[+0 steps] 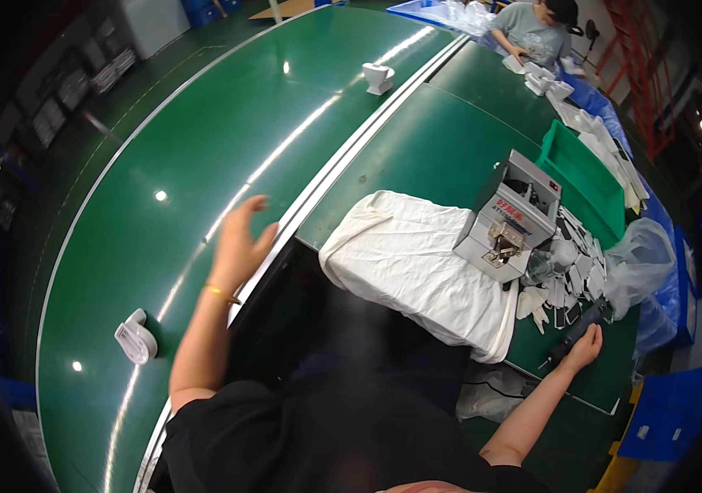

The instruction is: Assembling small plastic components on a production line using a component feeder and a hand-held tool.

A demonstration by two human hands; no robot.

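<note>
My left hand [242, 245] hangs over the near edge of the green conveyor belt [203, 156], with fingers apart and nothing in it. On the belt to its lower left lies a white curved plastic part [136, 337]. At the right my right hand [585, 347] is closed round a dark electric screwdriver [571, 335], whose thin bit points down and to the left. Beside that hand is a heap of small flat white and black pieces [577, 267]. A white cloth [421, 267] covers the table in front of me, and a grey screw feeder [511, 218] stands at its right end.
A second white plastic part [378, 78] sits farther up the belt. Behind the feeder is a green bin [585, 177], with a clear plastic bag [643, 259] nearby. A co-worker [536, 37] handles white parts at the far right. A white rail [343, 164] separates belt and table.
</note>
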